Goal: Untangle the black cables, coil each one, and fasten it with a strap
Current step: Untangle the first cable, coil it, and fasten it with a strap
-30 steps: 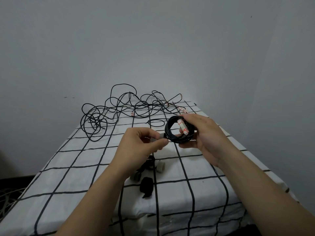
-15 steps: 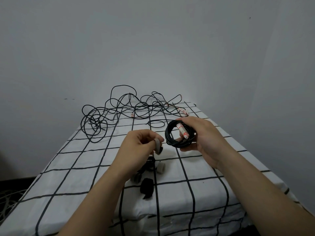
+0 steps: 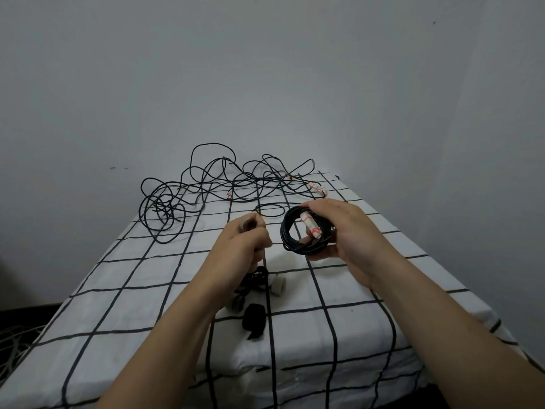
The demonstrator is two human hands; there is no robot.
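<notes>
My right hand [image 3: 351, 240] grips the coiled cable [image 3: 305, 250]. Just left of it, my left hand [image 3: 241, 246] pinches what looks like a strap [image 3: 250, 224]. If my right grip slackens while I wrap it, the loops could spring open and fall into the tangled cables [image 3: 165, 206] beyond my knuckles.

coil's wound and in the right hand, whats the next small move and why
Probably bring the left hand across and pass the small dark strip it pinches, likely a strap though blurred, through the coil. The right hand grips the coil, wound, with no strap visible round it, so fastening seems due before the tangled cables behind.
</notes>
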